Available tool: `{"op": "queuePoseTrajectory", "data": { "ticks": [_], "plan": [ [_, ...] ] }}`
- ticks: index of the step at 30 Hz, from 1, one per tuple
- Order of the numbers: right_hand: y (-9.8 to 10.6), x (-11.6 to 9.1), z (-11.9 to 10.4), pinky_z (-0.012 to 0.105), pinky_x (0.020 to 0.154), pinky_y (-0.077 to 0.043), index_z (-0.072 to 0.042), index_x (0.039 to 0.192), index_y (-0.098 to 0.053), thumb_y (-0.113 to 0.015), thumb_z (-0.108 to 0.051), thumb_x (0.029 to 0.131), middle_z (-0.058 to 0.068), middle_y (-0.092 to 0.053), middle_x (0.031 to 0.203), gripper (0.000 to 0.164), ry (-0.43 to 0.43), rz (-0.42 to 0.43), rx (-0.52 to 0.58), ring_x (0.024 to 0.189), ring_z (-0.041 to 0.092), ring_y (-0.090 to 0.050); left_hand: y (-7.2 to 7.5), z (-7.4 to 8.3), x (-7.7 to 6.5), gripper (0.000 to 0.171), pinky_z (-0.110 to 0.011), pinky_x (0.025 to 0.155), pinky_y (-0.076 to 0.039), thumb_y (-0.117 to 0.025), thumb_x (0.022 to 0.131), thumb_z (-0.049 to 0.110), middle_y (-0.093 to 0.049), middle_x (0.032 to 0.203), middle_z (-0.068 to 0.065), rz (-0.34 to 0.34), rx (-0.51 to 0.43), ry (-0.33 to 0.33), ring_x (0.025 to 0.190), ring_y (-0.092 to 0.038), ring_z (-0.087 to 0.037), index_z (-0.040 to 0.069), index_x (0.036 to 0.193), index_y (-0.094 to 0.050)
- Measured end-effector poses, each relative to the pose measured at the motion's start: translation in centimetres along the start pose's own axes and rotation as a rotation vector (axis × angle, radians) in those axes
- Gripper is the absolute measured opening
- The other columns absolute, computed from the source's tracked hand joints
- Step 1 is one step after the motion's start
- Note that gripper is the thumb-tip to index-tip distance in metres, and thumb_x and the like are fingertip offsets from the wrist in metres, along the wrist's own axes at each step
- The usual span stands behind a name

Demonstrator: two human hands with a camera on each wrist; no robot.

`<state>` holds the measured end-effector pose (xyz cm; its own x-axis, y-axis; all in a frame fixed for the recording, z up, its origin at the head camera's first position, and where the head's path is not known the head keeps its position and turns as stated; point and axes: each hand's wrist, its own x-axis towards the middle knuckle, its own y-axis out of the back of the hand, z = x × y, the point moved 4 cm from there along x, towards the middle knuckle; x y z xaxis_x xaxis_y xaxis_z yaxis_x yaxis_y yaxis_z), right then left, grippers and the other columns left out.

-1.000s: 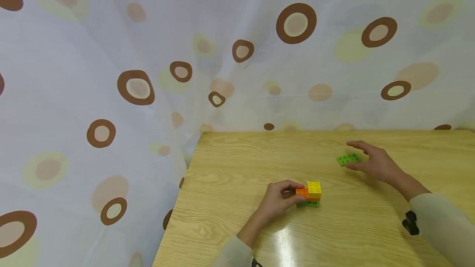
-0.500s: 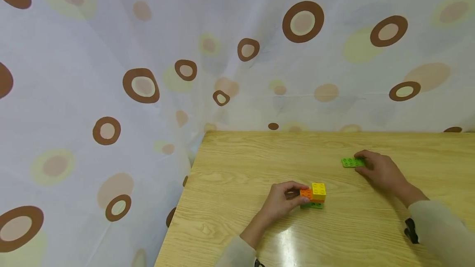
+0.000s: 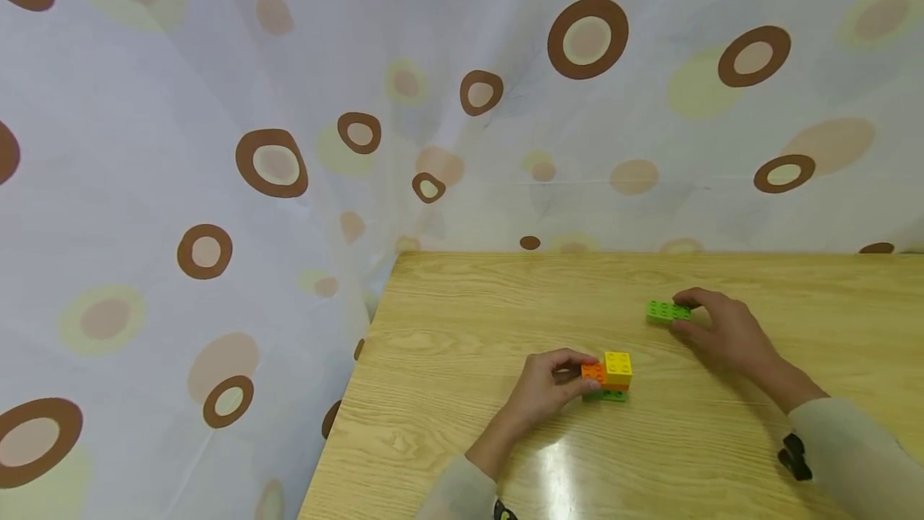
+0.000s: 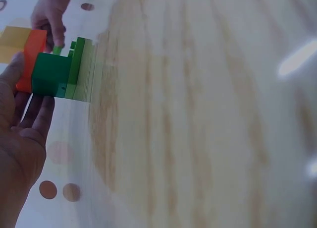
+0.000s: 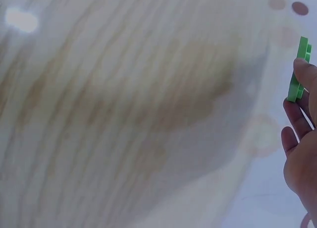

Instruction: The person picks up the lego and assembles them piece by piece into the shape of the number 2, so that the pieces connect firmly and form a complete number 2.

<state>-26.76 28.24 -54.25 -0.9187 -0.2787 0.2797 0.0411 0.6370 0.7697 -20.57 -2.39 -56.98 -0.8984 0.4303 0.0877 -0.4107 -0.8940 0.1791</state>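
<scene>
My left hand [image 3: 541, 393] holds a stack of toy building bricks on the table by its orange brick [image 3: 591, 373]. A yellow brick [image 3: 618, 365] sits on the right part of the orange one. In the left wrist view, a dark green brick [image 4: 51, 74] lies under the orange one, with a flat light green plate [image 4: 76, 69] at the bottom. Farther back and to the right, my right hand [image 3: 727, 335] pinches another flat bright green plate [image 3: 660, 311] by its right end. In the right wrist view, this studded plate [image 5: 298, 69] appears off the table, between thumb and fingers.
The wooden table [image 3: 462, 319] runs back to a white curtain [image 3: 505, 38] with brown and beige dots. More of that curtain hangs along the table's left edge. A bright reflection lies on the tabletop near the front.
My right hand has closed its fingers on the green plate and shifted it slightly left, seemingly lifting it. The left hand keeps its hold on the stack. The head view has shifted slightly.
</scene>
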Motion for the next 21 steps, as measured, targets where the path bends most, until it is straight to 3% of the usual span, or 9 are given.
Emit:
{"op": "queuePoseTrajectory", "data": {
  "ticks": [8,11,17,19,21],
  "plan": [
    [0.5,0.2,-5.3,0.061,0.086,-0.053,-0.006,0.127,-0.069,-0.083,-0.013,0.093,0.01,-0.074,0.117,0.038,0.104,0.071,0.033,0.102,0.032,-0.067,0.0,0.1,0.0,0.029,-0.021,0.095,-0.057,-0.081,0.094,0.01,-0.073,0.126,0.002,-0.005,-0.001,0.001,0.117,-0.068,-0.005,0.013,0.123,-0.076],
    [0.5,-0.1,-7.7,0.05,0.084,-0.055,-0.011,0.127,-0.069,-0.086,-0.01,0.09,0.004,-0.074,0.117,0.041,0.168,0.093,0.04,0.102,0.025,-0.067,0.0,0.1,0.0,0.029,-0.021,0.095,-0.057,-0.081,0.094,0.011,-0.073,0.126,0.002,-0.005,-0.001,-0.002,0.117,-0.068,-0.005,0.013,0.123,-0.077],
    [0.4,-0.9,-12.1,0.013,0.089,-0.048,-0.014,0.127,-0.07,-0.091,0.0,0.08,-0.001,-0.074,0.119,0.053,0.331,0.091,0.107,0.103,0.016,-0.069,0.0,0.1,0.0,0.028,-0.022,0.097,-0.056,-0.08,0.095,0.011,-0.073,0.127,-0.001,-0.013,0.0,-0.015,0.118,-0.068,-0.005,0.011,0.122,-0.076],
    [0.3,-1.2,-13.2,0.01,0.09,-0.046,-0.015,0.126,-0.07,-0.091,0.001,0.078,-0.002,-0.074,0.119,0.055,0.362,0.076,0.125,0.103,0.014,-0.069,0.0,0.1,0.0,0.027,-0.022,0.096,-0.056,-0.08,0.095,0.01,-0.073,0.127,-0.003,-0.017,-0.005,-0.02,0.117,-0.068,-0.006,0.01,0.121,-0.075],
    [0.2,-1.5,-14.0,0.015,0.09,-0.05,-0.015,0.126,-0.07,-0.092,0.001,0.078,-0.002,-0.074,0.119,0.055,0.376,0.06,0.132,0.104,0.013,-0.07,0.0,0.1,0.1,0.025,-0.023,0.096,-0.057,-0.08,0.095,0.009,-0.074,0.125,-0.004,-0.016,-0.008,-0.024,0.116,-0.069,-0.006,0.009,0.12,-0.075]
  ]
}}
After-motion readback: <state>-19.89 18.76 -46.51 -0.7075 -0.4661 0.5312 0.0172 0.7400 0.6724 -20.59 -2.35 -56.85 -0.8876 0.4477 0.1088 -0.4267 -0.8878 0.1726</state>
